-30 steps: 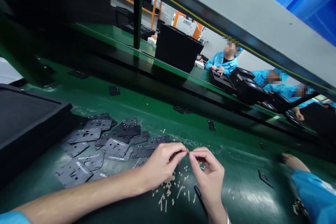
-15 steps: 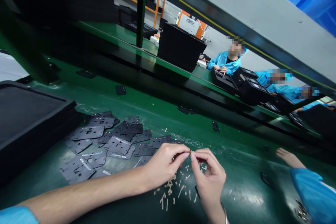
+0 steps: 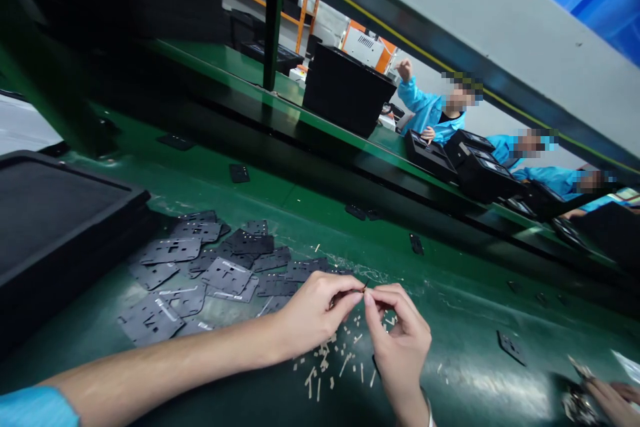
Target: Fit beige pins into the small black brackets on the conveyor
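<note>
My left hand (image 3: 316, 310) comes in from the left, its thumb and forefinger pinched together. Fingertip to fingertip with it, my right hand (image 3: 400, 337) is pinched too. Between them is a tiny dark piece (image 3: 367, 285), mostly covered by the fingers; its kind is too small to make out. Pale paper-like scraps (image 3: 325, 360) are scattered on the green bench below my hands. Several thin dark plates with cut-outs (image 3: 227, 275) lie in a loose pile beyond my left forearm.
A big black foam-like case (image 3: 65, 213) stands at the left. A single dark plate (image 3: 511, 345) lies to the right, near a co-worker's hand (image 3: 610, 399) and shiny metal bits. Co-workers in blue sit beyond the black rail (image 3: 310, 160). A grey beam (image 3: 450, 20) crosses above.
My hands stay almost in place, pinched together. The co-worker's arm at the right has drawn back toward the near corner, uncovering the single plate. A far co-worker has raised one hand.
</note>
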### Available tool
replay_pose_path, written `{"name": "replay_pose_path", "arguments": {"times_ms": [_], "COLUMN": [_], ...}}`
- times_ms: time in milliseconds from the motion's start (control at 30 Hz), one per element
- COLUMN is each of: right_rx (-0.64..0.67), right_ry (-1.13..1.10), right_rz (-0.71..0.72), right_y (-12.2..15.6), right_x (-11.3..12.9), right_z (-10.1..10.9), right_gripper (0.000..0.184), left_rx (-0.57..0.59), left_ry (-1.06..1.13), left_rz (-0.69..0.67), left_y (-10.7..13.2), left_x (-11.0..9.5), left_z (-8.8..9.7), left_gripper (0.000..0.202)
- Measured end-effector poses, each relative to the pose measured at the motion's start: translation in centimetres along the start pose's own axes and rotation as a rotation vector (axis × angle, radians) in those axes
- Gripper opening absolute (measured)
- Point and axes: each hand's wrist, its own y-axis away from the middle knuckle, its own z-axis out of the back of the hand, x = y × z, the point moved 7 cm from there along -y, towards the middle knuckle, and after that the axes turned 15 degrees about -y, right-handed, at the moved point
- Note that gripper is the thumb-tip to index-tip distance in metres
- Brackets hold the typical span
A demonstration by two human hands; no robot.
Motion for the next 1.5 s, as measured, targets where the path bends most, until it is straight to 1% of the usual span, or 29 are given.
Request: {"name": "replay_pose_path", "arguments": {"times_ms": [133,300,367,400,467,533,567,600,633,700,767,833,900,967,1033,1100,1167,1200,1233,1267,1300,1367,1433,1500], "right_rx": [0.006,0.024,0.028,0.016,-0.047,-0.114,-0.123,-0.112,-0.085,-0.003,0.071,0.135,0.185,0.218,0.209,0.156,0.076,0.043,0.015,0.018,0.047,0.108,0.204,0.301], "right_ry": [-0.012,-0.074,-0.116,-0.140,-0.173,-0.143,-0.096,-0.034,0.035,0.156,0.234,0.272,0.276,0.240,0.169,0.101,0.105,0.156,0.245,0.373,0.523,0.605,0.657,0.705], "right_rz": [-0.044,-0.154,-0.194,-0.204,-0.183,-0.117,-0.072,-0.016,0.050,0.193,0.318,0.381,0.404,0.395,0.346,0.275,0.207,0.165,0.111,0.035,-0.050,-0.100,-0.118,-0.135], "right_y": [-0.1,-0.4,-0.5,-0.6,-0.9,-1.0,-1.1,-1.1,-1.1,-0.9,-0.5,-0.3,-0.2,-0.1,-0.1,-0.3,-1.1,-1.8,-2.8,-4.0,-5.4,-8.5,-11.7,-14.3], "right_x": [-0.2,-1.0,-1.4,-1.6,-1.5,-1.0,-0.5,0.0,0.5,1.6,2.4,2.6,2.7,2.8,2.8,2.3,1.0,-0.1,-1.7,-3.7,-6.0,-10.2,-14.0,-17.2], "right_z": [0.0,0.2,0.6,1.0,2.0,2.9,3.0,3.0,2.7,1.8,0.9,0.3,-0.1,-0.3,-0.1,0.6,1.6,2.2,2.7,3.1,3.3,3.3,2.4,1.0], "right_gripper": [0.007,0.006,0.005,0.004,0.004,0.003,0.003,0.005,0.009,0.019,0.029,0.036,0.040,0.041,0.037,0.031,0.022,0.019,0.015,0.015,0.019,0.028,0.036,0.037], "left_rx": [0.012,0.026,0.016,0.012,0.031,0.071,0.088,0.093,0.093,0.115,0.156,0.171,0.141,0.108,0.096,0.097,0.095,0.092,0.083,0.069,0.050,0.002,-0.054,-0.108], "left_ry": [-0.002,-0.022,-0.064,-0.119,-0.270,-0.404,-0.435,-0.420,-0.361,-0.151,0.100,0.276,0.378,0.445,0.496,0.523,0.510,0.495,0.481,0.468,0.455,0.421,0.372,0.319], "left_rz": [0.006,0.000,0.007,0.018,0.048,0.072,0.068,0.053,0.034,0.023,0.057,0.115,0.157,0.182,0.179,0.172,0.175,0.184,0.195,0.210,0.228,0.270,0.316,0.369], "left_y": [0.0,0.0,-0.3,-0.5,-0.8,-1.0,-1.0,-0.9,-0.8,-0.5,-0.2,0.0,0.0,0.0,0.0,-0.2,-0.3,-0.4,-0.5,-0.4,-0.3,0.6,2.1,4.1], "left_x": [0.1,0.1,0.5,0.9,1.8,2.5,2.5,2.3,1.8,0.8,0.1,0.1,0.6,1.3,1.6,1.8,1.9,2.0,2.3,2.7,3.2,4.7,6.6,8.7], "left_z": [-0.1,0.0,0.2,0.2,0.1,-0.1,-0.2,-0.3,-0.2,-0.3,-0.4,-0.6,-0.7,-0.9,-1.1,-1.3,-1.3,-1.2,-1.0,-0.7,-0.3,0.8,2.1,3.3], "left_gripper": [0.029,0.031,0.028,0.027,0.024,0.025,0.025,0.022,0.018,0.021,0.022,0.022,0.023,0.025,0.026,0.027,0.026,0.025,0.026,0.026,0.026,0.027,0.028,0.029]}}
